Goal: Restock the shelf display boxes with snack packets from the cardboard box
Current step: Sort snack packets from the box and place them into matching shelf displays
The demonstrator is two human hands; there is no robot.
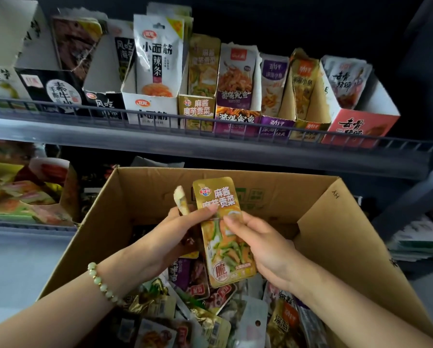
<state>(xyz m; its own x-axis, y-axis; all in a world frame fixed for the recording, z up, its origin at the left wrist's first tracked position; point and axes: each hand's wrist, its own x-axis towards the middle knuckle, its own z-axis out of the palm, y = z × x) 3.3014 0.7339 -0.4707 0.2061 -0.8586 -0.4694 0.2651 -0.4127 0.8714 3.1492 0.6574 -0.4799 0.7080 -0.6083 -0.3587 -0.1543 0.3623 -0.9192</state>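
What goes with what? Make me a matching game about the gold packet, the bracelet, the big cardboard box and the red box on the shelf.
Things:
1. gold packet
2. bead bracelet
3. cardboard box
4. red display box

Places:
A. at the right end of the upper shelf
B. round the left wrist
C. pinched between the left hand and the right hand
D. below both hands, open on top

Pairs: 1-C, 2-B, 3-D, 4-A
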